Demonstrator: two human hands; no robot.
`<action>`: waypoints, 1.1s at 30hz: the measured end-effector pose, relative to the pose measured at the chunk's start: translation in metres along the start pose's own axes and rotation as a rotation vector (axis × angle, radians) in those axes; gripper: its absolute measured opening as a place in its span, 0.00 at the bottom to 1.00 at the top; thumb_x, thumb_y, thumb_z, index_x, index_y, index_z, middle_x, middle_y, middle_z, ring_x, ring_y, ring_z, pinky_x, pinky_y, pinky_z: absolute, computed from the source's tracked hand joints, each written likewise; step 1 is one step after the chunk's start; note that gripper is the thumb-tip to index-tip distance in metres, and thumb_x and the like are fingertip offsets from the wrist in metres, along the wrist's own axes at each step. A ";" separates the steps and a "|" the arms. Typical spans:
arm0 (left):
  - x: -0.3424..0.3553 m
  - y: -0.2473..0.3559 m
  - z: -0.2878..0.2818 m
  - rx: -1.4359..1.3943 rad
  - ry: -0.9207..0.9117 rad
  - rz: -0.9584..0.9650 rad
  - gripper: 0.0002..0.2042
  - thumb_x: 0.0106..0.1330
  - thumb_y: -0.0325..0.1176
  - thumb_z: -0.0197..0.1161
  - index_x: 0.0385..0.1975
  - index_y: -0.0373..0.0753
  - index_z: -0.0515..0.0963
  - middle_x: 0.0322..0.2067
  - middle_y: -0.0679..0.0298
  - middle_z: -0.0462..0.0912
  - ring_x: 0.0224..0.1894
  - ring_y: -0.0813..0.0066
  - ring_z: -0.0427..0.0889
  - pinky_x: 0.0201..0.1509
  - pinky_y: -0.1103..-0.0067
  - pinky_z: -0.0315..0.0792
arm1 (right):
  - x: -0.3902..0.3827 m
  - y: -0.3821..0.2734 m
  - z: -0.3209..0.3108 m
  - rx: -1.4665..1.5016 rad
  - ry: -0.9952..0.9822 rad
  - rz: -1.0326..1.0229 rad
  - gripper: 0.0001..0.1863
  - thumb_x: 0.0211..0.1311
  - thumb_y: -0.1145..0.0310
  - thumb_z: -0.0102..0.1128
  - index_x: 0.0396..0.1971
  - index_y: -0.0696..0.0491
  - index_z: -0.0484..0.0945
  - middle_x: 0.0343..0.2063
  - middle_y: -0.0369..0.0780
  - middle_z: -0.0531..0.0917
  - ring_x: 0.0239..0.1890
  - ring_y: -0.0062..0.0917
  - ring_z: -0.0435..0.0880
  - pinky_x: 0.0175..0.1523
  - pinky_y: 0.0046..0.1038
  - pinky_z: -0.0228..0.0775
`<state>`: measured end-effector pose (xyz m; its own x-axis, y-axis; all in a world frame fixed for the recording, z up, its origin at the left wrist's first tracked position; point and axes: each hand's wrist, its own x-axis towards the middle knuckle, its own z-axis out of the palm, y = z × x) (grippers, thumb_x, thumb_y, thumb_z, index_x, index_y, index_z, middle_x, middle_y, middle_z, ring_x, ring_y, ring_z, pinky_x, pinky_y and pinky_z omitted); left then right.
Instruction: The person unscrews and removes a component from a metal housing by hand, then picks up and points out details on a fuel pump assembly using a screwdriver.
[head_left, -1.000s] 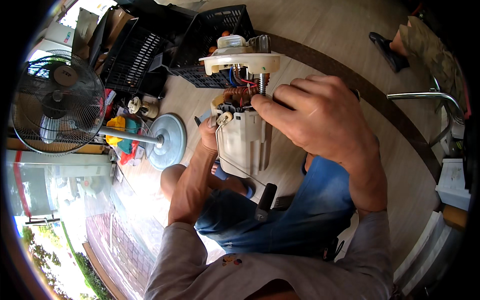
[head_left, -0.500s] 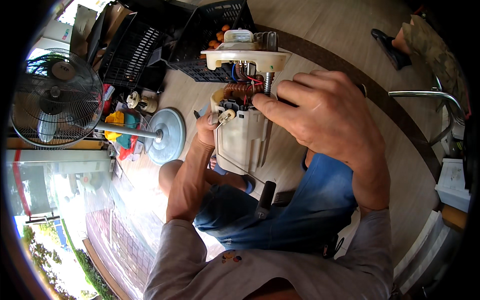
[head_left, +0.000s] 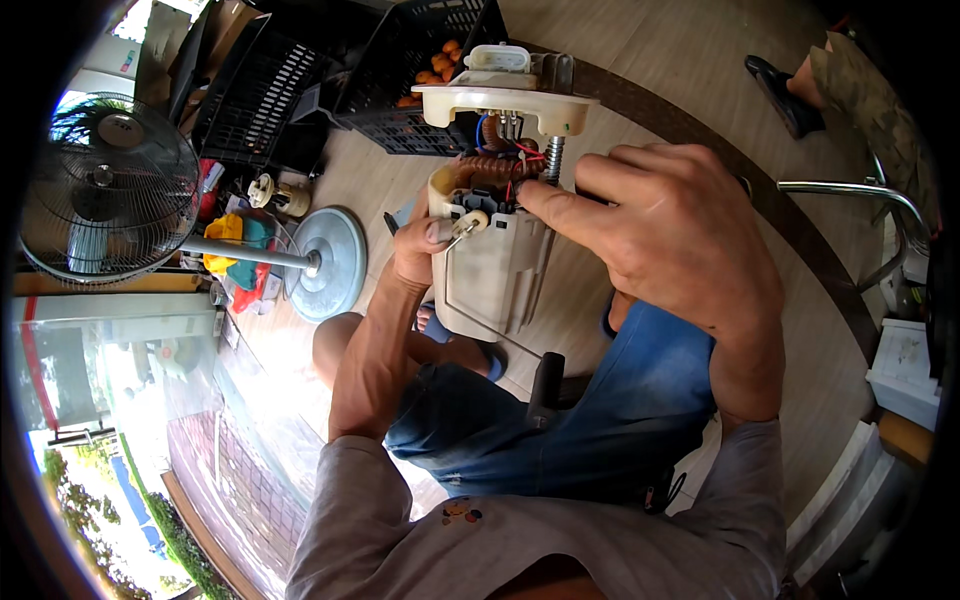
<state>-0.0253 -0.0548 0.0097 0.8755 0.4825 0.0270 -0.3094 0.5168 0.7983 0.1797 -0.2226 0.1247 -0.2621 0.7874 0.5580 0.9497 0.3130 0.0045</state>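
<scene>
My left hand (head_left: pixel 415 250) grips the side of an off-white fuel pump module (head_left: pixel 490 275), thumb beside a small lever at its upper edge. From there a thin bent rod runs down to a dark cylindrical float (head_left: pixel 545 390) above my lap. The module's round flange (head_left: pixel 505 103) stands above the body on a spring-wrapped post (head_left: pixel 554 160). A brown corrugated hose (head_left: pixel 485 168) and red wires (head_left: pixel 528 152) show in the gap. My right hand (head_left: pixel 665 230) is closed in a pinch at the body's open top, beside the red wires; what lies between its fingertips is hidden.
A standing fan (head_left: pixel 320 265) is on the left, near a second pump-like part (head_left: pixel 280 195) and coloured bags. Black crates (head_left: pixel 400 125), one with orange fruit (head_left: pixel 437 68), stand behind. Another person's foot (head_left: pixel 785 95) and a metal chair frame (head_left: pixel 850 188) are at right.
The module has shifted slightly right and down, with both hands moving along. The float has swung a little right. My right hand's pinch stays by the wires.
</scene>
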 end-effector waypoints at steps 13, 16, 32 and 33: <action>-0.002 0.011 0.020 0.231 0.131 -0.065 0.52 0.39 0.51 0.74 0.67 0.30 0.63 0.60 0.54 0.76 0.60 0.65 0.78 0.67 0.73 0.69 | -0.001 0.002 0.000 0.036 -0.035 0.009 0.21 0.46 0.65 0.64 0.44 0.52 0.87 0.18 0.34 0.72 0.23 0.26 0.80 0.30 0.30 0.75; 0.000 0.012 0.022 0.235 0.110 -0.048 0.52 0.40 0.51 0.74 0.67 0.29 0.63 0.59 0.53 0.76 0.59 0.66 0.79 0.67 0.73 0.70 | -0.002 0.002 -0.002 0.024 -0.055 0.007 0.21 0.46 0.65 0.64 0.44 0.52 0.87 0.18 0.34 0.73 0.23 0.26 0.80 0.30 0.30 0.75; -0.002 0.007 0.013 0.197 0.092 -0.108 0.50 0.41 0.51 0.74 0.66 0.28 0.65 0.56 0.55 0.79 0.55 0.67 0.81 0.63 0.73 0.73 | -0.004 0.007 0.005 -0.020 -0.153 -0.056 0.23 0.41 0.67 0.68 0.44 0.52 0.86 0.21 0.32 0.77 0.28 0.22 0.84 0.31 0.27 0.76; -0.002 0.007 0.012 0.198 0.092 -0.109 0.50 0.41 0.51 0.74 0.66 0.28 0.65 0.56 0.55 0.79 0.55 0.67 0.81 0.63 0.73 0.73 | -0.004 0.007 0.006 -0.020 -0.152 -0.056 0.23 0.41 0.67 0.68 0.44 0.52 0.86 0.21 0.32 0.77 0.28 0.22 0.84 0.31 0.27 0.76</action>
<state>-0.0251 -0.0607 0.0223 0.8595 0.4985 -0.1131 -0.1287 0.4252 0.8959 0.1863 -0.2200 0.1173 -0.3363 0.8408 0.4242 0.9357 0.3492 0.0495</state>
